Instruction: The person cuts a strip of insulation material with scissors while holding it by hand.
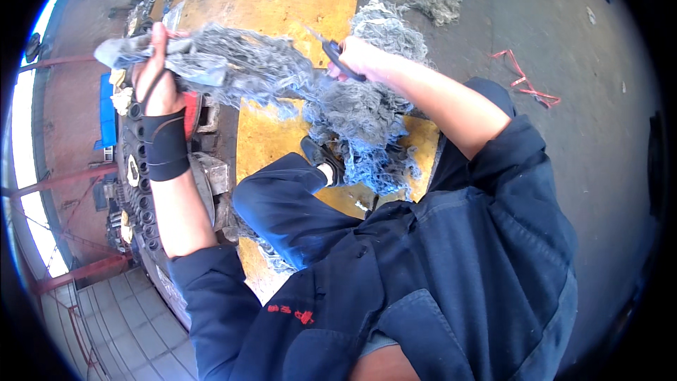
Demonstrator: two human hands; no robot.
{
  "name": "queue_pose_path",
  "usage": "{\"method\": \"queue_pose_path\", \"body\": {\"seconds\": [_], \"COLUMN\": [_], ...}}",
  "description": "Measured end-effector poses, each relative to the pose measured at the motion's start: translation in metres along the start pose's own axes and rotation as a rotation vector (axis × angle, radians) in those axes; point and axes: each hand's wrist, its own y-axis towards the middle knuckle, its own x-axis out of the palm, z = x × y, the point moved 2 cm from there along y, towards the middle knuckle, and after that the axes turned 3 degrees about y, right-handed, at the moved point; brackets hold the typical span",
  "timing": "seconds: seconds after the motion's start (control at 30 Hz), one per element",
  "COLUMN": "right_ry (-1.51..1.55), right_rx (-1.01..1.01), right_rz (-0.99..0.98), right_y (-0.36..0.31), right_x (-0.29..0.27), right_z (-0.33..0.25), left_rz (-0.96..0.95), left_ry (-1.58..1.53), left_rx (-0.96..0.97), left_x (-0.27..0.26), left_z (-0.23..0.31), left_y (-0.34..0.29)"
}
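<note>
In the head view, the left hand (pixel 161 86), in the upper left of the frame, has its grip closed around a long, frayed bundle of grey textile fibres (pixel 243 63). A wide black wrist wrap (pixel 166 144) covers the wrist below it. The bundle's long axis runs nearly level across the frame, dropping slightly to the right: its smoother, blunt end sticks out past the hand to the left, while its loose, blurred strands point right, toward the upper centre. There the strands overlap a heap of matted grey and blue fibres (pixel 363 109); I cannot tell whether the two touch.

The right hand (pixel 360 58), at upper centre, has its grip closed on the dark handles of a pair of scissors (pixel 341 61). The scissors' long axis slants, with the thin blades pointing to the upper left, near the strands' right end; the blades are too blurred to tell whether they are apart.

The heap lies on a worn yellow surface (pixel 282 0), from the upper centre down to the middle of the frame, near a black shoe (pixel 319 154). A tangled red strap (pixel 520 79) lies on the grey floor (pixel 592 162) at right.
</note>
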Motion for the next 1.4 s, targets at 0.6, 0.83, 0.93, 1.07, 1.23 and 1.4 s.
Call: {"method": "queue_pose_path", "body": {"seconds": [0.6, 0.83, 0.93, 1.07, 1.23, 1.4], "right_ry": [0.090, 0.050, -0.052, -0.315, -0.539, -0.727], "right_rx": [-0.261, -0.104, -0.105, -0.192, -0.001, 0.030], "right_rz": [-0.171, -0.337, -0.270, 0.012, 0.402, 0.421], "right_y": [0.018, 0.010, 0.005, 0.021, 0.018, 0.032], "right_x": [0.061, 0.055, 0.043, 0.005, -0.043, -0.037], "right_z": [0.058, 0.055, 0.045, 0.069, 0.073, 0.066], "left_rz": [-0.043, 0.061, 0.179, 0.503, 0.808, 0.817], "left_ry": [-0.296, -0.307, -0.247, -0.226, -0.057, -0.056], "left_rx": [-0.142, -0.233, -0.236, -0.210, -0.175, -0.280], "left_x": [-0.007, -0.070, -0.171, -0.291, -0.410, -0.552], "left_z": [0.003, -0.013, -0.061, -0.092, -0.084, -0.053], "left_y": [0.000, 0.052, 0.082, 0.092, 0.037, -0.072]}}
